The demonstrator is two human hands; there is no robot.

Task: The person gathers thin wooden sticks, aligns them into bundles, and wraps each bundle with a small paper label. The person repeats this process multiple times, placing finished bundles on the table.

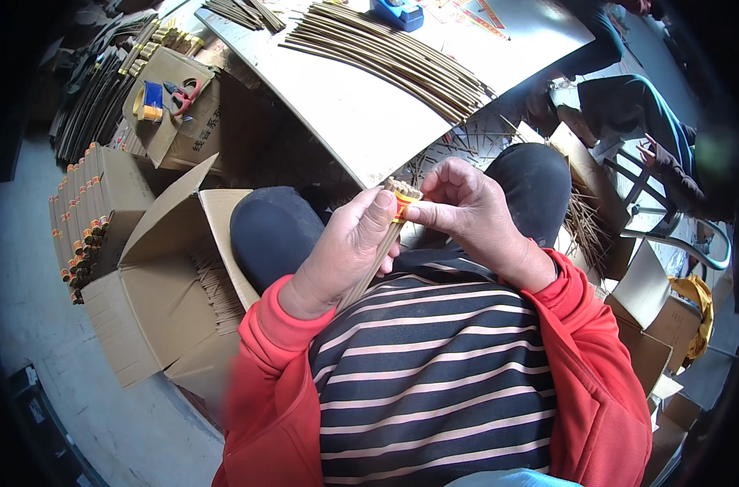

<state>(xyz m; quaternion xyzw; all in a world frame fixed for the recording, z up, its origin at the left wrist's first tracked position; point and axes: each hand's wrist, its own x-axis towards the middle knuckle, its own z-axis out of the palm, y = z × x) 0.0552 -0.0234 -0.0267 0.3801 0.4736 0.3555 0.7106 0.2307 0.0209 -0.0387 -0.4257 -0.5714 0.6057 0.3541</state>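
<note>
A bundle of brown incense sticks (377, 264) is wrapped in my left hand (349, 243), its tips pointing up and away and its lower part slanting down toward my striped shirt. Around the upper end sits a red and yellow paper band (401, 203). My right hand (471, 211) pinches the band's right side between thumb and fingers, while my left thumb presses on its left side. The fingers of my left hand are mostly hidden behind the bundle.
Loose incense sticks (385, 57) lie across the white table (337, 122), beside a blue tape dispenser (399, 13). At left are an open carton (154, 304), red-handled scissors (183, 96), a tape roll (149, 102) and stacked banded bundles (81, 211). Another person (629, 105) sits at right.
</note>
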